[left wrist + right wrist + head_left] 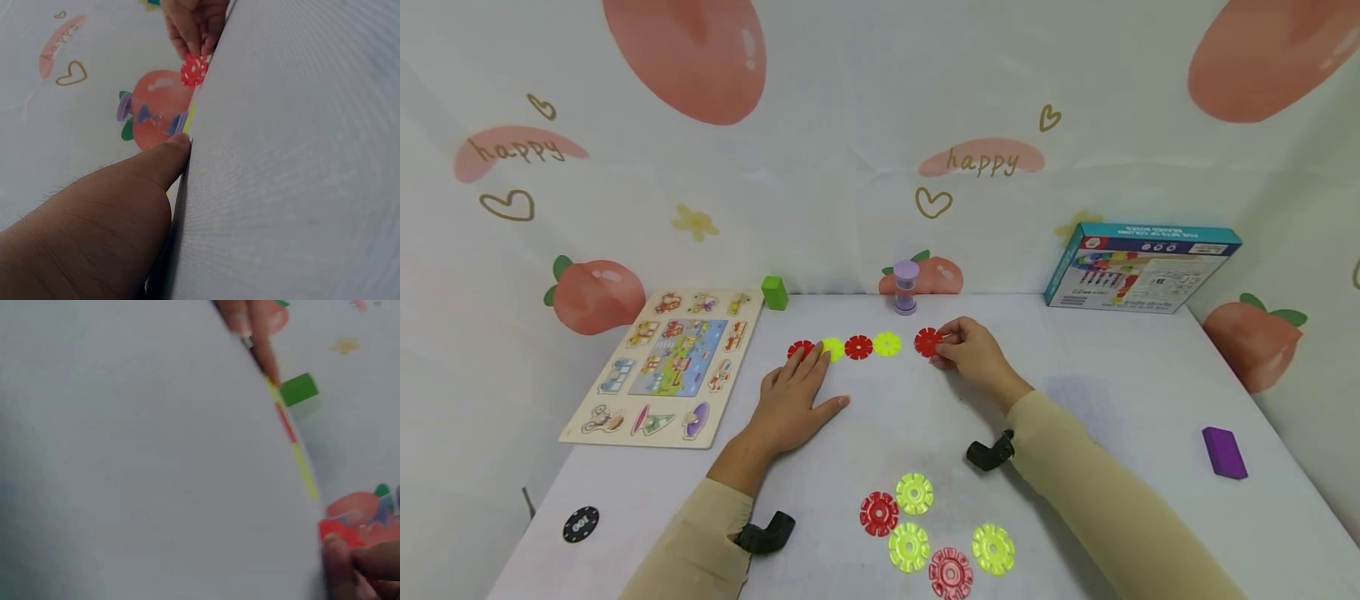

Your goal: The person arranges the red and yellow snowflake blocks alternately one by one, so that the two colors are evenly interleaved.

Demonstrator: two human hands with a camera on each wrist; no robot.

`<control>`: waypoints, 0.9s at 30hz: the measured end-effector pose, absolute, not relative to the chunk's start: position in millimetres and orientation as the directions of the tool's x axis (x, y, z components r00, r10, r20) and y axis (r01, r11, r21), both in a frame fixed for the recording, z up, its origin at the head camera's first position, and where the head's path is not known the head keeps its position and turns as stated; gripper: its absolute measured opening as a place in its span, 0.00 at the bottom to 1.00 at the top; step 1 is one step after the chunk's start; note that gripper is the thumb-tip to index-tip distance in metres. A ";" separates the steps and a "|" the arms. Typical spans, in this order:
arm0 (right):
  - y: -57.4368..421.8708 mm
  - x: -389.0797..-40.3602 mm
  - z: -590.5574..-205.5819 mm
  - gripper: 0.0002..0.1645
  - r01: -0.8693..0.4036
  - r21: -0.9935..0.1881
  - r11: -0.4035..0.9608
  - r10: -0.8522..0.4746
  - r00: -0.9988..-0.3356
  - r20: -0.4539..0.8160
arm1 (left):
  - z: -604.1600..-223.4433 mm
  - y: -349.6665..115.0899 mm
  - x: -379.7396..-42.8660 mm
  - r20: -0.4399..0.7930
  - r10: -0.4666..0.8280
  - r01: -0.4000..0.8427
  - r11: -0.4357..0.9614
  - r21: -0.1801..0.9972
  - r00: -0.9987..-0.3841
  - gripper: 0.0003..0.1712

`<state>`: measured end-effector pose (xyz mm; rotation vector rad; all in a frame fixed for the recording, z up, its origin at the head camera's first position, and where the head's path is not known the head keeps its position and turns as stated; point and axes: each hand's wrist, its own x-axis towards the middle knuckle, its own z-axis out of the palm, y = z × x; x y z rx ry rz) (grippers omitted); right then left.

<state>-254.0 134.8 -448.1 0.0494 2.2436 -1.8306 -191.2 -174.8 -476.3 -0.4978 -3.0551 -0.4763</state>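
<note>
Head view is showing left hand (790,400) pressing flat on the disc row (846,347); right hand (973,354) is pinching a red disc (927,342), which the blurred right-wrist view barely resolves.

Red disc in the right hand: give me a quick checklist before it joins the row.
1. Right hand pinches the red disc: ok.
2. Left hand lies flat, fingers on the row's left end: ok.
3. Row alternates red, yellow, red, yellow, so red comes next: ok.
4. Gap remains between the held disc and the last yellow disc: ok.
5. Discs interlocked or just touching: cannot tell.
6. Spare discs lie near the table's front edge: ok.
</note>
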 end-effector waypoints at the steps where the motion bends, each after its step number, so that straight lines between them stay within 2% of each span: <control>1: 134.9 -255.9 -450.3 0.16 0.184 -0.960 0.211 -0.120 -0.970 -0.212 | -476.4 -174.8 -191.0 0.058 0.309 0.312 0.903 0.297 -0.949 0.50; 3: 134.1 -256.7 -452.9 0.17 0.165 -0.948 0.272 -0.101 -0.975 -0.199 | -476.4 -174.8 -190.6 0.057 0.309 0.312 0.903 0.296 -0.949 0.50; 6: 132.9 -253.1 -452.8 0.16 0.033 -0.862 0.506 -0.091 -0.992 -0.091 | -476.0 -174.7 -190.2 0.057 0.309 0.312 0.902 0.299 -0.949 0.50; 9: 130.7 -245.5 -449.5 0.19 -0.146 -0.635 0.759 -0.169 -0.985 0.024 | -475.6 -174.9 -189.9 0.055 0.308 0.310 0.902 0.302 -0.950 0.50; 12: 129.0 -236.1 -446.5 0.28 -0.279 -0.383 0.881 -0.297 -0.955 0.013 | -475.7 -174.9 -190.3 0.053 0.310 0.311 0.900 0.304 -0.949 0.50; 14: 128.2 -230.6 -444.3 0.35 -0.336 -0.265 0.904 -0.359 -0.933 -0.042 | -476.1 -175.0 -190.9 0.053 0.312 0.313 0.900 0.305 -0.949 0.51; 16: 127.6 -227.1 -442.6 0.38 -0.362 -0.208 0.909 -0.387 -0.917 -0.093 | -476.5 -175.0 -191.4 0.053 0.311 0.312 0.900 0.304 -0.949 0.51; 27: 124.6 -241.7 -440.6 0.49 -0.439 -0.209 0.874 -0.474 -0.864 -0.167 | -474.1 -174.6 -190.3 0.051 0.314 0.315 0.903 0.292 -0.948 0.50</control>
